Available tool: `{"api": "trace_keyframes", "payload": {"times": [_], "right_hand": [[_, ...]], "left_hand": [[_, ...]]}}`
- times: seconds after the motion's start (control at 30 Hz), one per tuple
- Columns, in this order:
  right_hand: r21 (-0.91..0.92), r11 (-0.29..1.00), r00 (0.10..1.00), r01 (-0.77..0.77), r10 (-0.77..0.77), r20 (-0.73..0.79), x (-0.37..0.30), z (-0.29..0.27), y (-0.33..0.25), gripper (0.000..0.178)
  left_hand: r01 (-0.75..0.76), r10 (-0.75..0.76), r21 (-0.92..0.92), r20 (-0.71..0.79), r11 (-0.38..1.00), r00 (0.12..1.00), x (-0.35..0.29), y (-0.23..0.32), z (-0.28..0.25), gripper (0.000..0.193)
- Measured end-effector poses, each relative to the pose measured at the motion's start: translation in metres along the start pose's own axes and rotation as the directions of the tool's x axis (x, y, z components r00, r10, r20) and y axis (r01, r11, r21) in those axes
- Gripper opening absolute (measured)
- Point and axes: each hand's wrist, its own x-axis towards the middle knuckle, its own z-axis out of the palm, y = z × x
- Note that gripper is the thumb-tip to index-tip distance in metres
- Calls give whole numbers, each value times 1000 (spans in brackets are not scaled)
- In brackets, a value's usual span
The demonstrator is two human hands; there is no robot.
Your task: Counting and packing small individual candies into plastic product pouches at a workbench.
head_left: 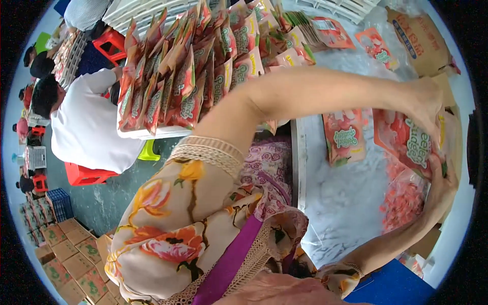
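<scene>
Red pouch (399, 137) is at the right side of the worktop (345, 208), partly over a clear bag (404, 195) of red pieces. Can't tell from my end if it's resting on that bag.

Hands: both clamped on the pouch. Left hand (424, 104) has the upper part, right hand (442, 175) the lower right corner.

Step, my read: working one end of a single pouch, maybe filling or closing it; the mouth isn't readable to me. Next move probably calls for a firm grip on both sides of that end, no creasing.

Counts:
- held: 1
- flat pouch (344, 136) beside it: 1 on top, can't tell if more underneath
- loose pouch (377, 47) past the left forearm: 1
- fanned stack (305, 28): 1, overlap too tight to count
- loaded white crate (157, 134): 1, too many pouches to count
- clear bag: 1, pieces uncountable
- brown sack (421, 44): 1
</scene>
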Motion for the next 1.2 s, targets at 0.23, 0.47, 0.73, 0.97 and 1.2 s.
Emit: {"api": "trace_keyframes", "payload": {"times": [0.23,0.47,0.73,0.97,1.2], "right_hand": [[68,996,984,58,-68,162,39,51,-83,21],[178,975,888,134,-198,415,86,108,-127,18],[233,874,859,426,-472,198,136,161,-166,19],[317,842,759,438,-535,371,172,208,-189,27],[159,964,818,213,-265,511,155,226,-238,18]], "left_hand": [[357,-373,109,309,928,875,-23,18,-123,49],[403,-400,-10,101,915,911,-56,-22,-163,27],[60,-28,202,-156,978,987,-64,-47,-230,10],[792,-809,208,-3,574,588,-46,-14,-286,23],[242,-236,70,-82,968,968,-85,-77,-294,39]]}}
